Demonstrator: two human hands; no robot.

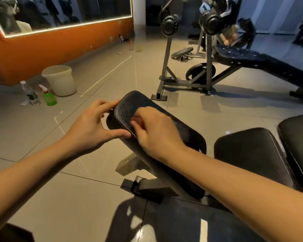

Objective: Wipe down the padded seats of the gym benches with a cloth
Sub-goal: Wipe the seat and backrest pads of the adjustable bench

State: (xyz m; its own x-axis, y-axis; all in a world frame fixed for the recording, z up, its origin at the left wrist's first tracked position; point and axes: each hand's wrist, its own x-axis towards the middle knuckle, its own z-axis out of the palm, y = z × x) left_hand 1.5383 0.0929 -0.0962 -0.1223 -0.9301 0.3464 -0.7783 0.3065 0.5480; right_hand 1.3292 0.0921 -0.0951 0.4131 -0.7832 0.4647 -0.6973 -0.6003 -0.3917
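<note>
Progress is judged early: the left hand [93, 126] grips the far end of the black padded seat [182, 135], the right hand [154, 130] rests curled on top, no cloth is discernible, and the adjacent pads [252, 154] and incline bench [262, 58] appear pending

The bench pad [143, 102] nearest me was black, its leather pebbled with a fine grain at the far end. The seat pad [252, 154] beside it was black too. The floor [94, 75] ran in grey tiles with pale joints. Along its left edge the wall [42, 49] was orange, the bucket [59, 79] cream and the spray bottle [50, 98] green. The far incline bench [252, 58] was dark, flecked with pale dots, on a grey frame [167, 58].
</note>
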